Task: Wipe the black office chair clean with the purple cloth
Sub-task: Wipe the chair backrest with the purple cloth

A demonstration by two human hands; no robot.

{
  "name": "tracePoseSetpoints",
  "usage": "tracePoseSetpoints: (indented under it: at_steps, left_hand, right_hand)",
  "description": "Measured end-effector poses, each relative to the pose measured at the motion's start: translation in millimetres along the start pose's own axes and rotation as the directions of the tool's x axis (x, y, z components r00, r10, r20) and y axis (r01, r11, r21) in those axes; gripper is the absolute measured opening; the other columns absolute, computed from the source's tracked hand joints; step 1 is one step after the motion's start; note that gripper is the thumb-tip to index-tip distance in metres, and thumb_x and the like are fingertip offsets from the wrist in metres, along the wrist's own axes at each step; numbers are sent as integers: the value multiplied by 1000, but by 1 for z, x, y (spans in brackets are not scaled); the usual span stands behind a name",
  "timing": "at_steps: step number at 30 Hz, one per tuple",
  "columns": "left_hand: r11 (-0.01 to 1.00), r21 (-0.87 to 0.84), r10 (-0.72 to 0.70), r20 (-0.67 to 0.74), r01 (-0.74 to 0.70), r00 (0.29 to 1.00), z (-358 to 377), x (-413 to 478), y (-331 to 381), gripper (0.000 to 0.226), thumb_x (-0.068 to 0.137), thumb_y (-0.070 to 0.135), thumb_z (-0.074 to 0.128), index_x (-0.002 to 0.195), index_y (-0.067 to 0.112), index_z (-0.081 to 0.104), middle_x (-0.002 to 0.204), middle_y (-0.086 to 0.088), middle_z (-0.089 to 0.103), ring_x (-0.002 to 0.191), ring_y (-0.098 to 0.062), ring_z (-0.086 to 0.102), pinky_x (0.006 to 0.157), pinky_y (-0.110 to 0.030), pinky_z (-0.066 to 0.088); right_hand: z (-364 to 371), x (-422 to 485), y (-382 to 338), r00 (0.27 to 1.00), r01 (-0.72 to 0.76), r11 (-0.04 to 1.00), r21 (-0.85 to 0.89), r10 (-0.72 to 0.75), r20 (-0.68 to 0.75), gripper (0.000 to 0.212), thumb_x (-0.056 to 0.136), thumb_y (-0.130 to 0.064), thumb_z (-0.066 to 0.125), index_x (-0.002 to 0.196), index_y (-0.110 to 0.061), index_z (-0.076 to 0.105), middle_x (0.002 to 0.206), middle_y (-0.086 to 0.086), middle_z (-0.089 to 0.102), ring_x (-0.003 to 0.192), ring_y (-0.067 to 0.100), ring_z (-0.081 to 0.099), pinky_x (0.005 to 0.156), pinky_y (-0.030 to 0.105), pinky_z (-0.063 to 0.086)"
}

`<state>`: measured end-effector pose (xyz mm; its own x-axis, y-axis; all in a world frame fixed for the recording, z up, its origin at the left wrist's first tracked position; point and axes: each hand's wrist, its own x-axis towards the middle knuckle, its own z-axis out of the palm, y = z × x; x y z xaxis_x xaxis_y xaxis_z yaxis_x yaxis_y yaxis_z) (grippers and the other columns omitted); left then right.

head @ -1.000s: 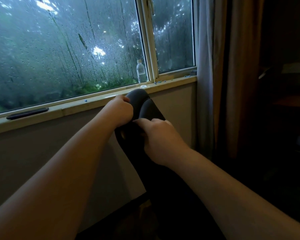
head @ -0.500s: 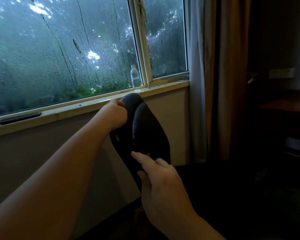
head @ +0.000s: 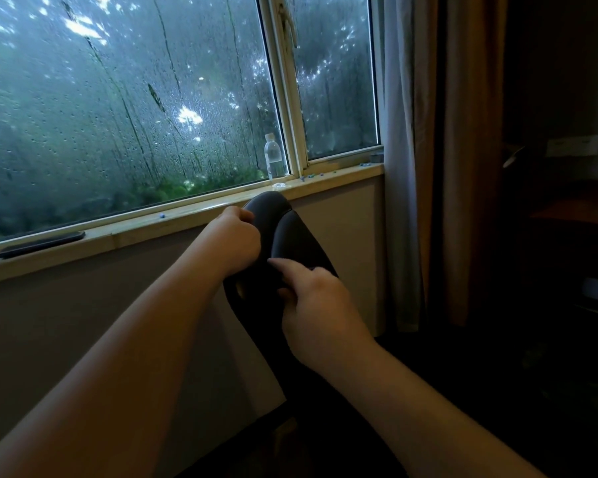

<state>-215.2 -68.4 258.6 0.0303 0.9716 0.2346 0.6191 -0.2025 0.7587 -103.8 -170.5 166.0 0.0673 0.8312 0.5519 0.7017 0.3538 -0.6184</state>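
The black office chair (head: 299,236) shows edge-on below the window sill, its padded back rising to a rounded top. My left hand (head: 237,236) is closed around the upper left edge of the chair back. My right hand (head: 320,305) presses on the chair's front face lower down, fingers curled and the index finger stretched out. The purple cloth (head: 314,269) is almost wholly hidden under that hand; only a dark sliver shows past the knuckles.
A wooden window sill (head: 152,224) runs behind the chair, with a water bottle (head: 273,157) and a dark phone (head: 38,243) on it. Curtains (head: 428,167) hang at the right. Dark furniture (head: 573,215) stands at the far right.
My right hand slid down the chair back half a second ago and has come back up near the left hand. The left hand kept its grip on the top.
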Motion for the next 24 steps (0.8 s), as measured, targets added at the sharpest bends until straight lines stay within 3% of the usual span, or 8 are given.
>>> tracePoseSetpoints:
  at_steps: [4, 8, 12, 18, 22, 24]
  left_hand:
    - [999, 50, 16, -36, -14, 999, 2, 12, -7, 47, 91, 5, 45, 137, 18, 51, 124, -18, 61, 105, -37, 62, 70, -34, 45]
    - [997, 78, 19, -32, -16, 999, 1, 14, -9, 51, 89, 7, 44, 137, 22, 50, 121, -22, 61, 91, -35, 61, 53, -29, 40]
    - [996, 83, 29, -23, -27, 999, 0, 17, -12, 50, 89, 8, 43, 136, 23, 51, 121, -22, 61, 102, -40, 63, 53, -29, 41]
    - [997, 63, 44, -9, -43, 999, 0, 24, -15, 47, 90, 8, 44, 133, 24, 51, 111, -18, 63, 67, -22, 54, 47, -28, 36]
    - [998, 44, 44, -9, -44, 999, 1, 27, -20, 44, 91, 9, 44, 131, 25, 50, 100, -14, 59, 60, -18, 49, 44, -27, 35]
    - [998, 49, 39, -19, -38, 999, 1, 28, -20, 43, 93, 9, 44, 131, 26, 50, 100, -15, 58, 59, -17, 48, 43, -27, 34]
  right_hand:
    - [-5, 33, -3, 997, 58, 991, -119, -52, 48, 54, 96, -23, 59, 146, -36, 43, 116, 3, 60, 106, 22, 56, 96, 43, 48]
    - [4, 59, -1, 993, 110, 972, -206, -97, 73, 50, 96, -26, 59, 144, -33, 46, 112, 1, 67, 110, 22, 56, 96, 45, 46]
    - [12, 80, 7, 994, 91, 973, -211, -74, 86, 55, 93, -24, 60, 146, -33, 45, 121, 1, 68, 117, 24, 57, 97, 44, 44]
    - [17, 115, 13, 993, 42, 969, -243, -14, 120, 41, 90, -11, 59, 129, -24, 58, 117, 8, 68, 114, 32, 60, 82, 40, 37]
    - [22, 139, 18, 992, 1, 968, -251, 31, 124, 24, 90, -12, 54, 106, -26, 64, 102, 3, 68, 108, 30, 62, 76, 38, 40]
    - [24, 153, 21, 988, -27, 962, -270, 67, 138, 29, 89, -10, 53, 112, -24, 64, 110, 4, 67, 112, 30, 59, 80, 39, 43]
